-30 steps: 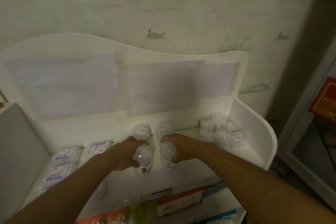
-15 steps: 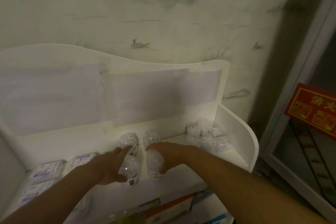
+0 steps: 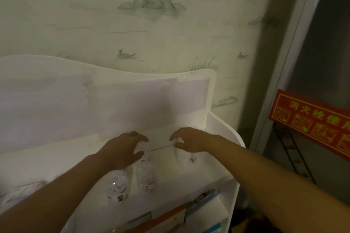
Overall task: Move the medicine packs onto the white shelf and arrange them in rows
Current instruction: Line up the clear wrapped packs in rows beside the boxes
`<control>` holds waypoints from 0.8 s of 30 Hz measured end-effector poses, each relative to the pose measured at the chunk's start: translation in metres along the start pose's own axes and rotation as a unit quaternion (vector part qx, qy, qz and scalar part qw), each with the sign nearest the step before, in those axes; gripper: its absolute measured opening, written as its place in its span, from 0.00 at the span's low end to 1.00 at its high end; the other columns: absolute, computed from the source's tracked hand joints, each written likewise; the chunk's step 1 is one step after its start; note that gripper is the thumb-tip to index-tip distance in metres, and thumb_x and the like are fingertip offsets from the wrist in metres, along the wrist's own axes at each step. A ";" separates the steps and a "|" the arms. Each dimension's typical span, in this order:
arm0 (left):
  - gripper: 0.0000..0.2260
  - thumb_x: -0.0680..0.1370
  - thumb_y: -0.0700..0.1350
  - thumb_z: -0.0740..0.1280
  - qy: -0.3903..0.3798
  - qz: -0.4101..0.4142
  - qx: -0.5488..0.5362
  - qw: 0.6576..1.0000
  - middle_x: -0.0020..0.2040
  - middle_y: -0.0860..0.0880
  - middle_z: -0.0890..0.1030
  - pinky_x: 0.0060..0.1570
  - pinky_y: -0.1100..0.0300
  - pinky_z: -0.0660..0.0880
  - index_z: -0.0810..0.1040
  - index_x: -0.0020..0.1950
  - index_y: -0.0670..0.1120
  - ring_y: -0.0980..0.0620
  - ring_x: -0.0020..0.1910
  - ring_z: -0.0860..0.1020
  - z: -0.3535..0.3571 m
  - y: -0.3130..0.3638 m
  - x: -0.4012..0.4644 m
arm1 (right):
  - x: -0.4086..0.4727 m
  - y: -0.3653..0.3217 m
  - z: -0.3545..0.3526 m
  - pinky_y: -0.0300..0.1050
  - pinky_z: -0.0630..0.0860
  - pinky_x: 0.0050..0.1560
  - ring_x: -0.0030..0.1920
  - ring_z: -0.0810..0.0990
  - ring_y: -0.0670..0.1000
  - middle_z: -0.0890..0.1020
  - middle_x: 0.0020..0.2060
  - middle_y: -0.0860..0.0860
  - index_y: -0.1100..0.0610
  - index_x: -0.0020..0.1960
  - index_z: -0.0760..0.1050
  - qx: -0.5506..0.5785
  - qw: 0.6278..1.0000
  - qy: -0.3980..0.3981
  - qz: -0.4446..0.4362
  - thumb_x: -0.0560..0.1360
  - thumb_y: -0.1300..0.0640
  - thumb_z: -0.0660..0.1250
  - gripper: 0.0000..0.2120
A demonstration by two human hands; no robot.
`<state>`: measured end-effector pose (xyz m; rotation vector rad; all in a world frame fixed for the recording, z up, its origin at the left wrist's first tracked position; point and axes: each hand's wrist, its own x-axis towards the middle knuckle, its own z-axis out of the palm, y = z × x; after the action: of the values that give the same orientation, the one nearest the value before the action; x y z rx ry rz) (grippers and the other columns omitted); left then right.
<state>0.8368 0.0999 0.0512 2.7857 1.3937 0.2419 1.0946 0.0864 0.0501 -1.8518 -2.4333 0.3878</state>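
Over white shelf (image 3: 223, 125) — both hands (image 3: 121, 149) half-curled, empty.

Both hands reach over the white shelf (image 3: 223, 130), fingers loosely curled, holding nothing: the left hand (image 3: 121, 149) above a clear medicine pack (image 3: 144, 152), the right hand (image 3: 189, 140) near the shelf's right wall. Two more clear packs (image 3: 116, 185) lie side by side nearer the front edge, with coloured boxes (image 3: 170, 217) on the tier below

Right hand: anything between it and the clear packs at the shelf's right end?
Nothing visible. The right hand hovers with curled fingers just above the blurred clear packs on the white shelf. The left hand is apart, over the middle packs.
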 end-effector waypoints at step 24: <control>0.56 0.66 0.55 0.77 -0.100 -0.062 -0.148 0.982 0.76 0.52 0.33 0.66 0.55 0.69 0.36 0.76 0.55 0.45 0.73 0.63 0.115 0.109 0.143 | 0.069 0.154 0.064 0.61 0.66 0.67 0.71 0.65 0.59 0.60 0.74 0.46 0.37 0.72 0.55 0.077 0.990 0.061 0.100 0.64 0.20 0.49 0.40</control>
<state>1.0246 0.1543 -0.0347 2.4013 1.3504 0.1462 1.2071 0.1800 -0.0552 -1.9927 -2.0851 0.4457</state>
